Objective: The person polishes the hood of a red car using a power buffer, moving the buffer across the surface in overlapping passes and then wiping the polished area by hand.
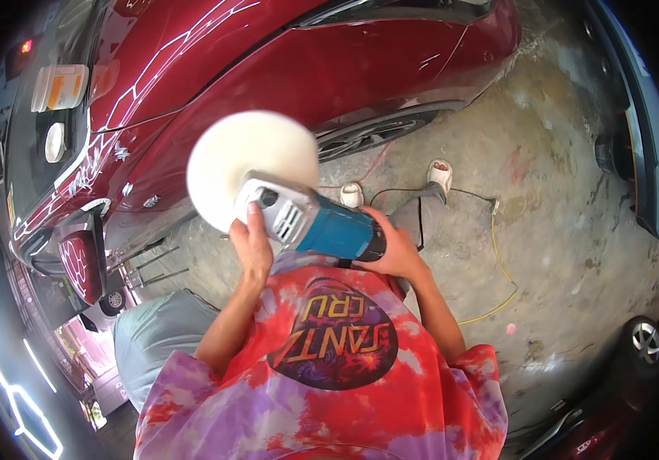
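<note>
A blue and silver polishing machine [341, 230] is held across the front of my tie-dyed shirt. Its round white pad [218, 165] faces the red car [391, 69], blurred at the rim; whether it touches the paint I cannot tell. My left hand [252, 244] grips the silver head close to the pad, thumb on top. Around the dark rear end of the machine wraps my right hand [395, 249], fingers partly hidden beneath it.
A white tub with an orange label [61, 88] and a round white object [55, 142] rest on the car at left. The side mirror [82, 264] sticks out. Black and yellow cords [502, 264] trail over the concrete floor [544, 222] near my feet. Other vehicles stand at right.
</note>
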A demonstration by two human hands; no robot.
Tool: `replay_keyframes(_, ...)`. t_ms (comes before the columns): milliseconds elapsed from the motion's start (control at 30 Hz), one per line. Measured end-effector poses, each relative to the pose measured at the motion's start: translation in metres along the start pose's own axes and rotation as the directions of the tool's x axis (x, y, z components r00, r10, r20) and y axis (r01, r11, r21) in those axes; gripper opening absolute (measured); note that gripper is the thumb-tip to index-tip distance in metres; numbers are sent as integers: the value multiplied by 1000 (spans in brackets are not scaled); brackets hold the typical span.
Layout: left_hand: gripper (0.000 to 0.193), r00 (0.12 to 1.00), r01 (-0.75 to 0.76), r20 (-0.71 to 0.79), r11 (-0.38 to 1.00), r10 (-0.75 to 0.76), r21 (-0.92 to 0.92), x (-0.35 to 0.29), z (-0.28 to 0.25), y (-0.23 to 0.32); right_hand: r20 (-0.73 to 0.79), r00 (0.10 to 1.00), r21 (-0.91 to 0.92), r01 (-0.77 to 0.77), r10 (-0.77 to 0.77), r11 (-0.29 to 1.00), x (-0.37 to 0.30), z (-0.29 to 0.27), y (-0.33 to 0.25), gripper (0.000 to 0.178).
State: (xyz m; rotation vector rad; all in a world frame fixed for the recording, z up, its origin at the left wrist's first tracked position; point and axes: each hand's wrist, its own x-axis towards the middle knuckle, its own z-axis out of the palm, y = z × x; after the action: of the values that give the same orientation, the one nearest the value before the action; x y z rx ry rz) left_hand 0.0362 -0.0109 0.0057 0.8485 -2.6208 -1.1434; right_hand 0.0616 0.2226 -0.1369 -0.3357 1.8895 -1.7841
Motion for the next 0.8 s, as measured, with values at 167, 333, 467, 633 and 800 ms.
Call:
replay_keyframes(167, 42, 940, -157, 303, 987, 155, -17, 11, 83, 85, -243, 970, 107, -6, 32, 994, -28, -59, 14, 102)
replay_keyframes(333, 65, 893, -281, 427, 919, 143, 278, 16, 151, 158, -311, 938, 320, -48, 153, 946, -39, -103, 33, 107)
replay_keyframes(467, 57, 922, -162, 382, 959, 63, 233, 1, 137, 125, -247, 954, 263, -105, 172, 959, -48, -105, 30, 105)
replay_keyframes(633, 41, 977, -18, 215, 1000, 13, 20, -28, 98, 79, 21, 985, 172, -175, 174, 969, -36, -119, 15, 101)
replay_keyframes(800, 41, 970, -98, 229, 994, 84, 49, -10, 130, 123, -86, 994, 90, -56, 64, 994, -25, -153, 12, 98)
